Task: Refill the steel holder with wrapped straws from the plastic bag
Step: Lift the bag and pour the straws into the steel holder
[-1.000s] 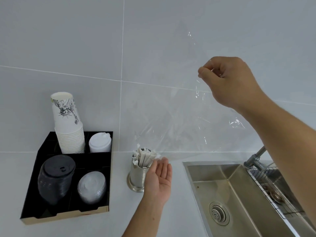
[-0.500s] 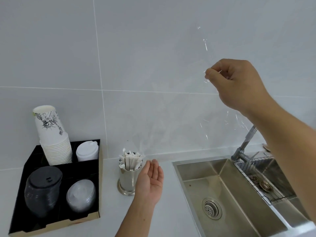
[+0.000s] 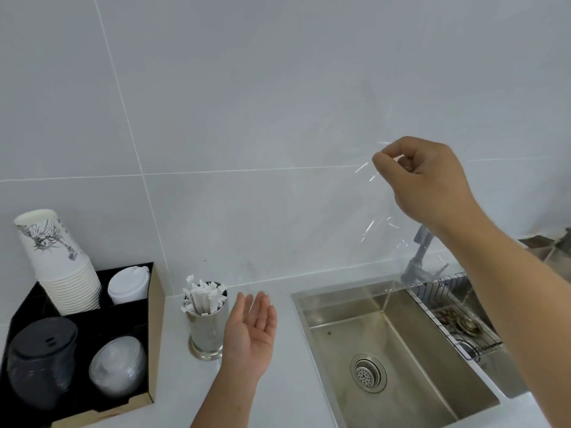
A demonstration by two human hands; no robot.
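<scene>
The steel holder (image 3: 207,333) stands upright on the white counter, filled with white wrapped straws (image 3: 204,298) that stick out of its top. My left hand (image 3: 251,330) is just right of the holder, palm up, fingers apart, holding nothing. My right hand (image 3: 425,180) is raised in front of the wall above the sink, pinching the top edge of the clear plastic bag (image 3: 383,230). The bag hangs down limp toward the tap and looks empty.
A black organiser tray (image 3: 145,307) at the left holds stacked paper cups (image 3: 61,267), white lids (image 3: 129,284), black lids (image 3: 43,350) and clear lids (image 3: 119,364). A steel sink (image 3: 398,347) with a tap (image 3: 418,257) and wire rack (image 3: 454,316) fills the right.
The bag's lower end has come away from the holder and now hangs over the sink under my right hand. My left hand stays open beside the holder.
</scene>
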